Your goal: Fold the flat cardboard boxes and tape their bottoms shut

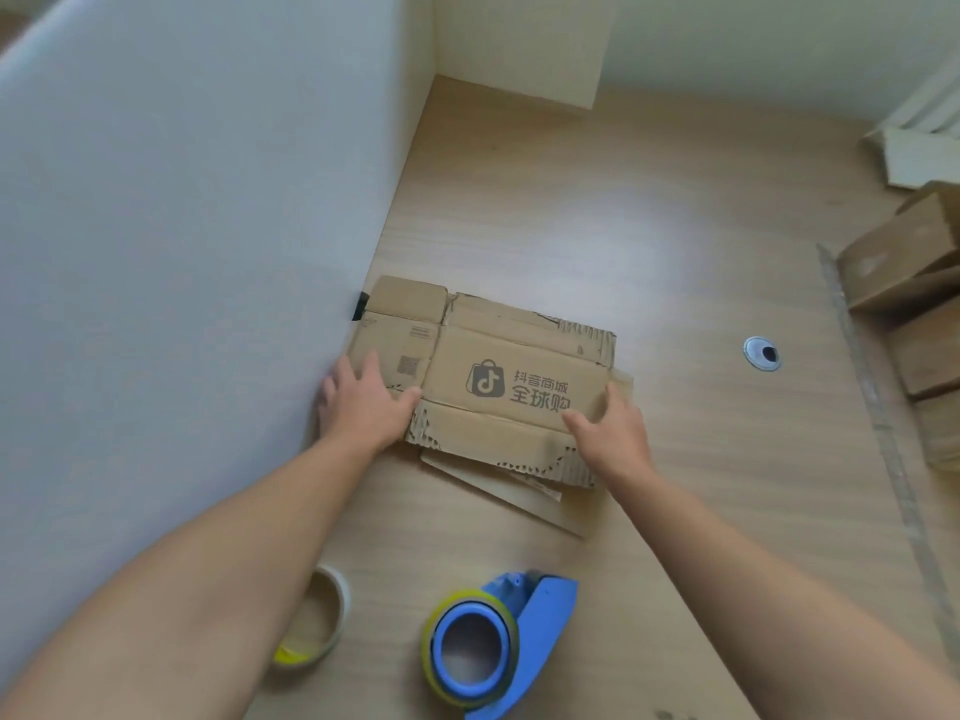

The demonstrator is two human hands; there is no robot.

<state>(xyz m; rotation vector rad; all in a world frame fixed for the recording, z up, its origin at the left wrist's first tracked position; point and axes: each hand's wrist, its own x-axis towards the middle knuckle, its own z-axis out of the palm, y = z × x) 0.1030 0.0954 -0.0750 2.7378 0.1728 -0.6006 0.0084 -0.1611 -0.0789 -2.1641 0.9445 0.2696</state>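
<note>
Cardboard box point(519, 356) flat on table point(623, 226), left hand point(363, 407) and right hand point(610, 428) resting open-fingered on it

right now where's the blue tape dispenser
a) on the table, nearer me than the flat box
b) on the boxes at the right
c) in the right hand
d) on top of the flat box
A: the dispenser lies on the table on the near side of the flat box, and the left hand and right hand are both on that box.
</note>
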